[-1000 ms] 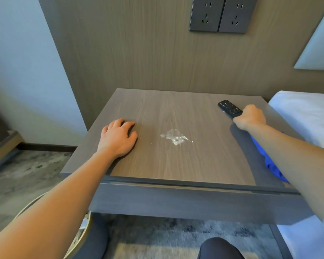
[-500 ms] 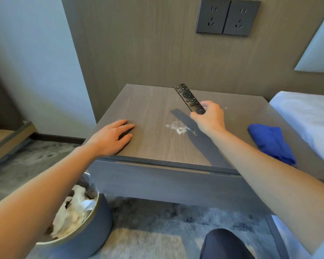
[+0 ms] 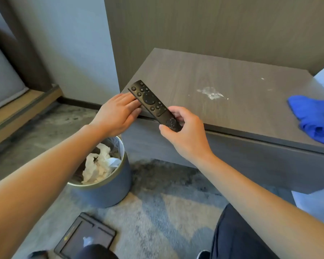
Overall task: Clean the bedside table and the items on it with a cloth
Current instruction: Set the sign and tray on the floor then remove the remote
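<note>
We find the blue cloth (image 3: 310, 116) cut off by the right edge, the remote (image 3: 150, 101) with its lower end hidden in our right hand (image 3: 187, 135), our left hand (image 3: 114, 116) losing its fingertips behind it, its button marks unreadable.

Only button icons on remote (image 3: 150, 100)

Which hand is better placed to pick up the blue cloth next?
Right, probably. The blue cloth lies at the right of the bedside table, nearer the right hand. That hand grips the remote, but the left hand touches its far end and could take it.
</note>
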